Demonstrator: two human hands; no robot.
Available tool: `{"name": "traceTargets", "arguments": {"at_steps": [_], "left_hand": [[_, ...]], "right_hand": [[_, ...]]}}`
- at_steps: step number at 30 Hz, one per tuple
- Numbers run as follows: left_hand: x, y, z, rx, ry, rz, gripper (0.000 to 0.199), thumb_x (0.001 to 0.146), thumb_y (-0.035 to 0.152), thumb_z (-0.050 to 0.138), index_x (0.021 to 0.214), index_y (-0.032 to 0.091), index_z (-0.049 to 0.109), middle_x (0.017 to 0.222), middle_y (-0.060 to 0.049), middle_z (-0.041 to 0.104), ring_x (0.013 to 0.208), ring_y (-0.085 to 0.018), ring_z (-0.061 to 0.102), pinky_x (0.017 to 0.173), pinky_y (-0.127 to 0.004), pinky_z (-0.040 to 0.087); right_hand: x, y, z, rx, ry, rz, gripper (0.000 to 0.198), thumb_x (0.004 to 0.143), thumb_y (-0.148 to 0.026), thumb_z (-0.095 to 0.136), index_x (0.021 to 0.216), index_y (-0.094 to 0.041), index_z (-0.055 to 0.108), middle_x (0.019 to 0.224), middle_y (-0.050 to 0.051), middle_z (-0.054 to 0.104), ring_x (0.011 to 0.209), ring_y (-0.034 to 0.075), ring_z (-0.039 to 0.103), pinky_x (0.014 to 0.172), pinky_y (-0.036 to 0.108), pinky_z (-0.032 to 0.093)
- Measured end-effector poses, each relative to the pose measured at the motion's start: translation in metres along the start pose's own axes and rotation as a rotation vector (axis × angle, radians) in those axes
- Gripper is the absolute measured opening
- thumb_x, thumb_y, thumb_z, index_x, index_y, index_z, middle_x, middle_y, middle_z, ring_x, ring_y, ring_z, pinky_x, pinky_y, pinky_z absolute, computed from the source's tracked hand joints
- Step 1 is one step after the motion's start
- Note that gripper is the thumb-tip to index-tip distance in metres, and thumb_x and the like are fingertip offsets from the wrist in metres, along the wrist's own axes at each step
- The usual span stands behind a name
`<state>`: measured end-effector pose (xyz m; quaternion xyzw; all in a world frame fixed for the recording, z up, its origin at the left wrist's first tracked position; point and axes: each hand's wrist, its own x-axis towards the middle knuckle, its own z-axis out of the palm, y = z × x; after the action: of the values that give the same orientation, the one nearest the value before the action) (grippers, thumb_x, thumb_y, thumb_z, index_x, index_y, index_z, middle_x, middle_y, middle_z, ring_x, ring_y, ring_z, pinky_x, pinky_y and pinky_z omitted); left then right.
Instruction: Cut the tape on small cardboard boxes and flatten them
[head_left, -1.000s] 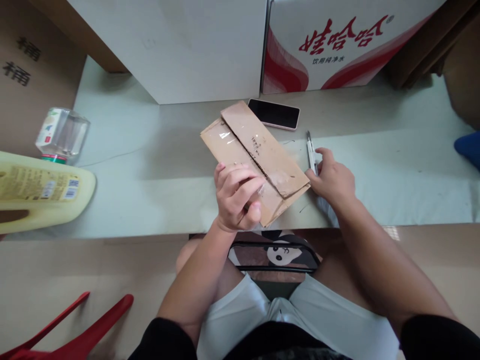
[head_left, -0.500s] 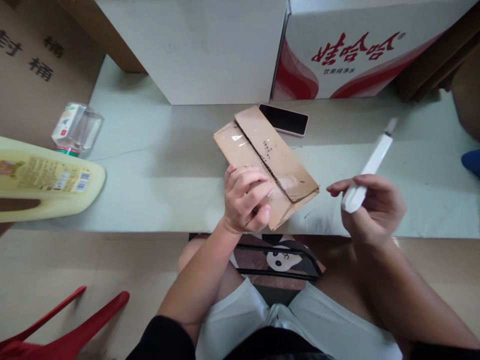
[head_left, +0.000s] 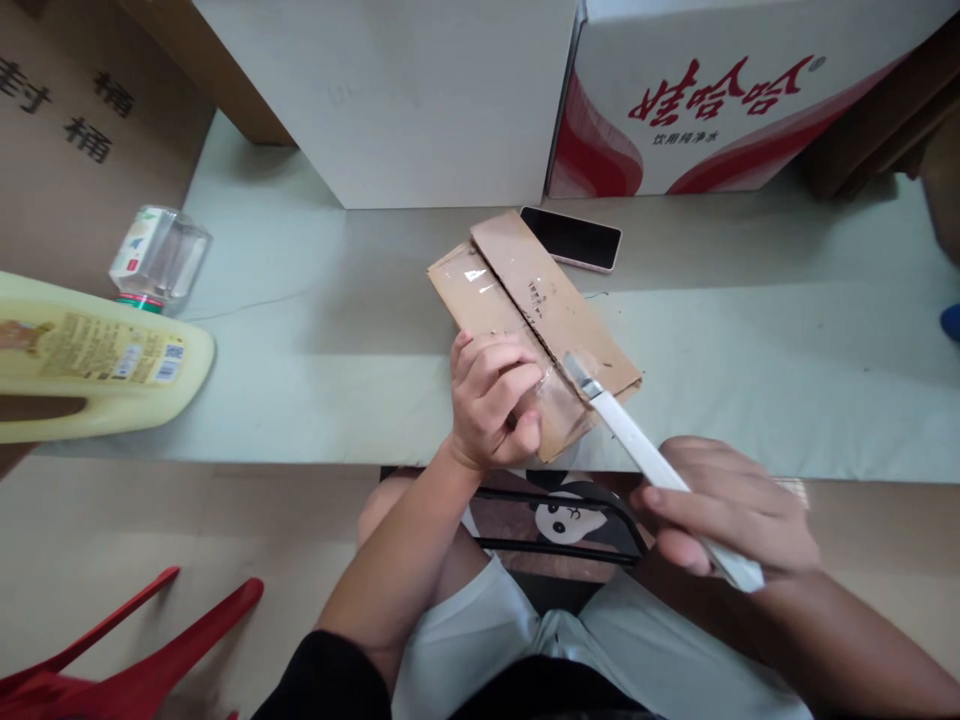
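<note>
A flat brown cardboard box (head_left: pixel 577 310) lies at a slant near the table's front edge, with shiny clear tape on its surface and a dark seam across it. My left hand (head_left: pixel 495 400) rests on its near left side, fingers curled over the cardboard and holding it. In my right hand (head_left: pixel 739 505) is a white-handled utility knife (head_left: pixel 637 445), pointing up and left. Its blade is over the seam near the box's right end; whether it touches the cardboard I cannot tell.
A phone (head_left: pixel 574 238) lies behind the cardboard box. White cartons (head_left: pixel 450 110) stand along the back. To the left are a clear bottle (head_left: pixel 169 255) and a pale yellow jug (head_left: pixel 150 370). A red chair or stool (head_left: pixel 187 640) is on the floor at lower left.
My right hand has moved down and turned, swinging the knife from pointing up and right to pointing up and left, onto or over the box seam. My left hand stays in place.
</note>
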<state>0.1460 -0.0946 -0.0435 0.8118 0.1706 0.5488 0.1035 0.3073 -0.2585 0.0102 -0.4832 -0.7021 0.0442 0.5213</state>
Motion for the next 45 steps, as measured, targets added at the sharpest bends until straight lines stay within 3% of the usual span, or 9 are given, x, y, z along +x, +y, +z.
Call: {"name": "traceTargets", "arguments": {"at_steps": [3, 8, 15, 21, 27, 30, 33, 40, 45], "left_hand": [[-0.002, -0.001, 0.001, -0.032, 0.036, -0.017, 0.018, 0.089, 0.039, 0.042, 0.098, 0.026, 0.05, 0.093, -0.002, 0.069, 0.098, -0.023, 0.066, 0.109, -0.047, 0.043], [-0.003, -0.002, 0.001, -0.054, 0.022, -0.021, 0.016, 0.086, 0.036, 0.043, 0.098, 0.026, 0.045, 0.095, -0.002, 0.068, 0.099, -0.023, 0.065, 0.109, -0.047, 0.041], [-0.002, -0.002, 0.0, -0.053, 0.011, -0.009, 0.015, 0.085, 0.035, 0.043, 0.097, 0.026, 0.046, 0.094, -0.003, 0.067, 0.098, -0.024, 0.065, 0.107, -0.048, 0.041], [0.0, -0.002, -0.003, -0.032, -0.007, -0.005, 0.015, 0.086, 0.037, 0.043, 0.097, 0.027, 0.046, 0.092, -0.002, 0.068, 0.096, -0.023, 0.066, 0.105, -0.046, 0.042], [0.0, -0.001, -0.003, 0.024, -0.024, -0.01, 0.016, 0.088, 0.04, 0.039, 0.096, 0.027, 0.046, 0.09, -0.002, 0.068, 0.096, -0.024, 0.066, 0.104, -0.048, 0.045], [-0.001, -0.001, -0.002, -0.031, -0.014, -0.026, 0.016, 0.087, 0.038, 0.043, 0.097, 0.027, 0.047, 0.093, -0.003, 0.069, 0.098, -0.024, 0.065, 0.107, -0.048, 0.043], [-0.002, 0.0, -0.002, -0.056, -0.013, -0.031, 0.015, 0.086, 0.037, 0.044, 0.097, 0.026, 0.049, 0.094, -0.003, 0.069, 0.099, -0.025, 0.064, 0.108, -0.049, 0.041], [0.0, 0.0, -0.002, -0.052, -0.027, -0.023, 0.014, 0.087, 0.036, 0.044, 0.096, 0.026, 0.049, 0.093, -0.003, 0.069, 0.098, -0.024, 0.065, 0.108, -0.047, 0.039], [-0.002, 0.0, -0.002, -0.048, -0.03, -0.025, 0.015, 0.089, 0.037, 0.042, 0.095, 0.026, 0.05, 0.094, -0.003, 0.068, 0.099, -0.024, 0.065, 0.11, -0.046, 0.038]], "right_hand": [[0.007, -0.003, 0.009, 0.043, -0.039, -0.118, 0.015, 0.101, -0.023, 0.059, 0.097, -0.012, 0.067, 0.059, 0.002, 0.066, 0.049, 0.01, 0.062, 0.046, 0.024, 0.049], [0.002, -0.003, 0.019, 0.015, -0.059, -0.008, 0.007, 0.093, -0.017, 0.07, 0.094, -0.014, 0.063, 0.064, 0.002, 0.071, 0.053, 0.01, 0.067, 0.054, 0.023, 0.056], [-0.001, 0.0, 0.024, -0.038, -0.034, -0.01, 0.014, 0.088, -0.006, 0.07, 0.094, -0.016, 0.062, 0.061, -0.003, 0.067, 0.052, 0.009, 0.064, 0.051, 0.021, 0.053], [-0.004, 0.007, 0.016, -0.144, 0.083, -0.084, 0.008, 0.095, -0.019, 0.062, 0.088, -0.016, 0.06, 0.057, -0.004, 0.049, 0.046, 0.009, 0.047, 0.041, 0.026, 0.038], [-0.002, 0.01, 0.019, -0.27, 0.09, -0.202, 0.014, 0.092, -0.023, 0.058, 0.086, -0.018, 0.07, 0.089, 0.008, 0.067, 0.087, 0.021, 0.069, 0.07, 0.037, 0.057], [0.0, 0.005, 0.023, -0.179, -0.03, -0.197, 0.019, 0.096, -0.023, 0.052, 0.087, -0.02, 0.068, 0.092, 0.005, 0.076, 0.106, 0.022, 0.074, 0.093, 0.04, 0.056], [0.002, -0.001, 0.026, -0.111, -0.083, -0.166, 0.017, 0.098, -0.021, 0.052, 0.088, -0.021, 0.065, 0.082, 0.0, 0.076, 0.108, 0.018, 0.076, 0.107, 0.038, 0.051], [0.006, -0.006, 0.03, -0.126, -0.059, -0.161, 0.019, 0.102, -0.025, 0.048, 0.09, -0.021, 0.062, 0.075, 0.0, 0.073, 0.101, 0.019, 0.077, 0.081, 0.036, 0.051], [0.008, -0.005, 0.033, -0.158, -0.043, -0.131, 0.017, 0.101, -0.022, 0.049, 0.089, -0.021, 0.06, 0.076, 0.0, 0.073, 0.099, 0.018, 0.077, 0.077, 0.035, 0.05]]}}
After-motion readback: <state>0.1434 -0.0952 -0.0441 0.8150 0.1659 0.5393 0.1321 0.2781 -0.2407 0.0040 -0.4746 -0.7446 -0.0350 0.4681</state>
